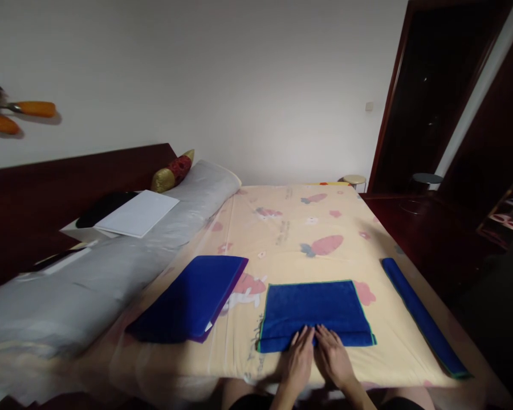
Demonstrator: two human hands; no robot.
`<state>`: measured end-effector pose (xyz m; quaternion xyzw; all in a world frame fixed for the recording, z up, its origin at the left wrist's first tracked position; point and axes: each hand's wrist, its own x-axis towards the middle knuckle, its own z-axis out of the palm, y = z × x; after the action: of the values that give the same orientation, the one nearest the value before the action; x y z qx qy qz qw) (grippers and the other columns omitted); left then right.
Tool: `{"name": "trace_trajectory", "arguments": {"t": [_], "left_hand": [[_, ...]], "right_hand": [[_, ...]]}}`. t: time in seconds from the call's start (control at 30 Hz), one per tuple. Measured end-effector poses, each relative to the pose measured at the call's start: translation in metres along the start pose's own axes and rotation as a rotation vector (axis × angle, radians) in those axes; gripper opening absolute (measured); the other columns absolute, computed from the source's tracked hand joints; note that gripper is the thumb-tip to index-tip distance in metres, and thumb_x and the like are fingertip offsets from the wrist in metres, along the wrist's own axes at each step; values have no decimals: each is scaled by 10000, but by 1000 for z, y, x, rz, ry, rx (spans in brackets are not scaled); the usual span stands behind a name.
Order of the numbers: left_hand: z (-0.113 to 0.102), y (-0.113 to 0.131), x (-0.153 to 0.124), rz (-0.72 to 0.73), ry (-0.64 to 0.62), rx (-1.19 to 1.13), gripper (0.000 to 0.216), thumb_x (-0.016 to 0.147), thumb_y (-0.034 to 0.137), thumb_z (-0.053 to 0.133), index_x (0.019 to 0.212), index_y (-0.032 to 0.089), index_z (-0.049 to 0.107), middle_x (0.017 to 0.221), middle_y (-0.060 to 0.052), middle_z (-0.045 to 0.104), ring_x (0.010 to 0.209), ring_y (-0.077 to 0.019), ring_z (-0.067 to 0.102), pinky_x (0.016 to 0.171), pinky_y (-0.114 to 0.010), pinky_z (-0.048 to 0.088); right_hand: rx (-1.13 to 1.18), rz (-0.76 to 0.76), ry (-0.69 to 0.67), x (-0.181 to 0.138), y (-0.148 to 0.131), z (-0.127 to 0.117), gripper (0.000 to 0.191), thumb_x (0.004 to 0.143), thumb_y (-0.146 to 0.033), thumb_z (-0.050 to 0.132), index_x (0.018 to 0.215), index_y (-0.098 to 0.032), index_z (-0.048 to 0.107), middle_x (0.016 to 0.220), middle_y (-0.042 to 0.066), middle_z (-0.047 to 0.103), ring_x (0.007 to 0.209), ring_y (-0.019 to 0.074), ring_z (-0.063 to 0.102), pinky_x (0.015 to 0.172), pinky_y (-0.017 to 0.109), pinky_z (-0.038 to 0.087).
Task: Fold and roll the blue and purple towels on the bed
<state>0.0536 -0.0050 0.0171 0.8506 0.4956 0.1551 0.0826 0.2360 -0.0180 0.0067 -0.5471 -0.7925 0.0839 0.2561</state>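
A blue towel (314, 304) with green edging lies spread on the bed in front of me. Its near edge is turned over into a narrow fold or roll. My left hand (300, 356) rests on the middle of that fold with the fingers stretched out. Close beside it, my right hand (332, 354) lies on the same fold, fingers extended and pointing away from me. To the right is a tightly rolled blue towel (423, 316) with a green edge. On the left sits a stack of flat blue cloths (192, 296) with a purple layer showing beneath.
A patterned yellow sheet (282, 239) covers the bed. Grey bedding (111, 273) runs along the left, with a white flat box (139, 213) and a red-and-gold bolster (175, 171) near the headboard (68, 171). Stools (354, 179) stand beyond the far right corner.
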Motion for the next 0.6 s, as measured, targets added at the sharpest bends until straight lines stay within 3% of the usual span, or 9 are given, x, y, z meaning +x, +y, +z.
{"name": "trace_trajectory", "arguments": {"t": [0.1, 0.27, 0.4, 0.5, 0.6], "left_hand": [[-5, 3, 8, 20, -58, -63, 516, 957, 242, 287, 1467, 303, 235, 1503, 0, 362, 1373, -156, 335, 1126, -404, 317], [-29, -48, -12, -358, 38, 130, 484, 955, 325, 319, 1438, 300, 324, 1515, -34, 330, 1389, -209, 306, 1118, -478, 258], [-39, -62, -20, -484, 133, 231, 456, 942, 288, 349, 1393, 289, 418, 1492, -44, 367, 1393, -237, 294, 1123, -556, 184], [-37, -43, -12, -406, 236, 189, 447, 945, 233, 336, 1379, 245, 446, 1465, -70, 416, 1376, -241, 332, 1117, -552, 247], [-24, -14, -4, -76, 233, 33, 462, 924, 164, 348, 1357, 262, 474, 1385, -42, 529, 1309, -189, 439, 1083, -423, 394]], "right_hand": [[14, 42, -42, 7, -5, 1, 463, 911, -294, 374, 1360, -234, 473, 1398, 69, 506, 1315, 215, 431, 1095, 441, 325], [-180, 337, 97, -15, 61, -15, 487, 931, -384, 336, 1351, -188, 484, 1432, 99, 455, 1347, 265, 379, 1084, 508, 298], [-235, 402, 155, -25, 83, -26, 499, 939, -402, 309, 1344, -171, 486, 1435, 109, 453, 1355, 278, 364, 1071, 536, 295], [-209, 362, 190, -17, 59, -26, 452, 928, -292, 302, 1294, -174, 539, 1426, 116, 467, 1350, 277, 373, 1045, 531, 334], [-71, 159, 118, -8, 21, -20, 442, 856, -161, 357, 1222, -210, 600, 1390, 92, 516, 1303, 246, 445, 1016, 465, 398]]}}
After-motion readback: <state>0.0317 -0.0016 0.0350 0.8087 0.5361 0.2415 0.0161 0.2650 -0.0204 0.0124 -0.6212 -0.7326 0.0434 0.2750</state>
